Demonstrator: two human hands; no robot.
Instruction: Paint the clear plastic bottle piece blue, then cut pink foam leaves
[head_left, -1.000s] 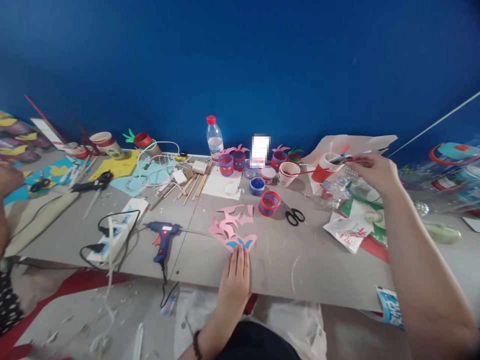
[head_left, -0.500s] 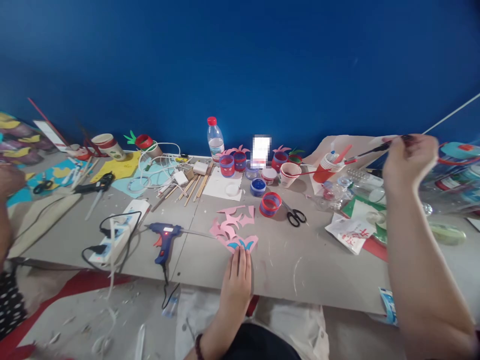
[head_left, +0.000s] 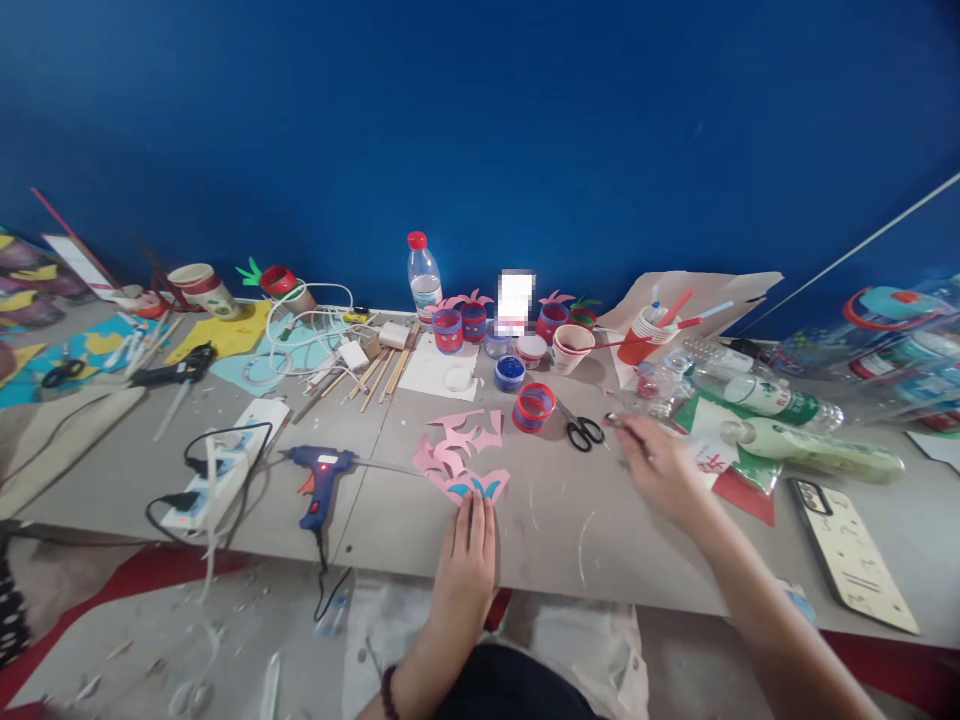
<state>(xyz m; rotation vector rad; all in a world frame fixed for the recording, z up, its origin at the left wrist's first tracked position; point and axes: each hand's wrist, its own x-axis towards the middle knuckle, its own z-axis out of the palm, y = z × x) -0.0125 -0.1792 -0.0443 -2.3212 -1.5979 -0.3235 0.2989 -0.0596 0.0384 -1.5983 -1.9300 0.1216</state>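
My left hand (head_left: 466, 560) lies with fingers stretched out, its tips pressing on small blue paper crescents (head_left: 489, 488) on the table. Cut pink paper pieces (head_left: 450, 460) spread just beyond those fingertips. To the right, my right hand (head_left: 664, 470) is over the table with fingers pinched; a small dark-tipped thing pokes out, too blurred to name. Black-handled scissors (head_left: 585, 434) rest just left of that hand. Beside them stands a red and purple ring-shaped cup (head_left: 533, 410), with an open pot of blue paint (head_left: 510, 374) behind it.
A blue glue gun (head_left: 322, 475) with a lit red light lies left, near a power strip (head_left: 232, 465). Paper cups (head_left: 572, 350), decorated cups (head_left: 448, 332) and a water bottle (head_left: 424, 285) line the back. Plastic bottles (head_left: 780, 400) and a phone (head_left: 855, 560) are at right.
My right hand has come down and left from high on the right to beside the scissors, uncovering the phone and bottles. My left hand stays on the blue pieces.
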